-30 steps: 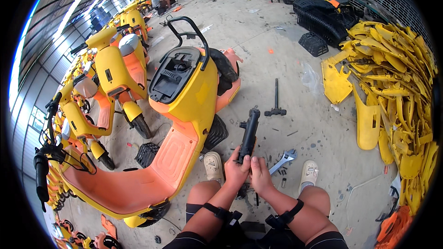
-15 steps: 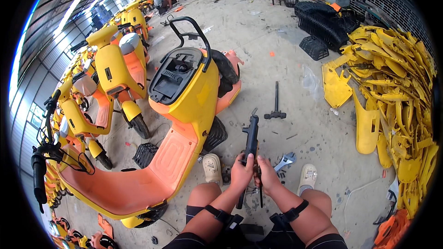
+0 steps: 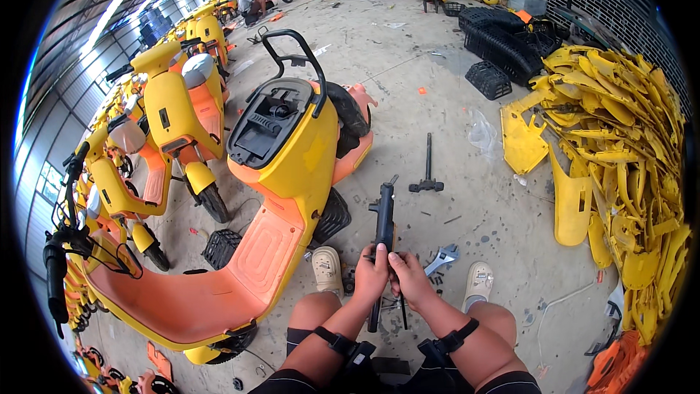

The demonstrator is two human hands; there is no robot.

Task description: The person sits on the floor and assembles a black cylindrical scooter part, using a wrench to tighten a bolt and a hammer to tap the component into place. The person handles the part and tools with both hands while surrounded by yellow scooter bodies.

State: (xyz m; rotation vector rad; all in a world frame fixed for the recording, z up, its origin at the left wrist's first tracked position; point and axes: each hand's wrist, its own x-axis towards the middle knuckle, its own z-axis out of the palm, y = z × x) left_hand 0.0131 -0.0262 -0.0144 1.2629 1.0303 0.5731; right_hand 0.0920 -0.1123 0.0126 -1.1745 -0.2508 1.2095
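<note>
In front of my knees, my left hand [image 3: 370,275] is closed around a thick black tube [image 3: 383,215]. A short peg sticks out of the tube's side, and a thin metal end shows at its top. Its lower part comes out below my left hand. My right hand [image 3: 410,277] is closed right beside the left, fingers and thumb together at the tube. A thin dark rod [image 3: 404,312] points down from under the right hand; my fingers hide its upper end. An adjustable wrench [image 3: 442,257] lies on the floor just right of my right hand.
A partly stripped yellow scooter [image 3: 292,153] stands at my left, more scooters [image 3: 175,102] behind it. A black T-shaped fork stem [image 3: 427,168] lies ahead. Yellow body panels [image 3: 620,146] are heaped at the right, near black baskets [image 3: 499,44]. Small parts lie around my shoes [image 3: 327,270].
My right hand has drawn in against the left, its thumb now lower and curled. The tube stays in my grip and leans slightly less. The whole view has shifted a little.
</note>
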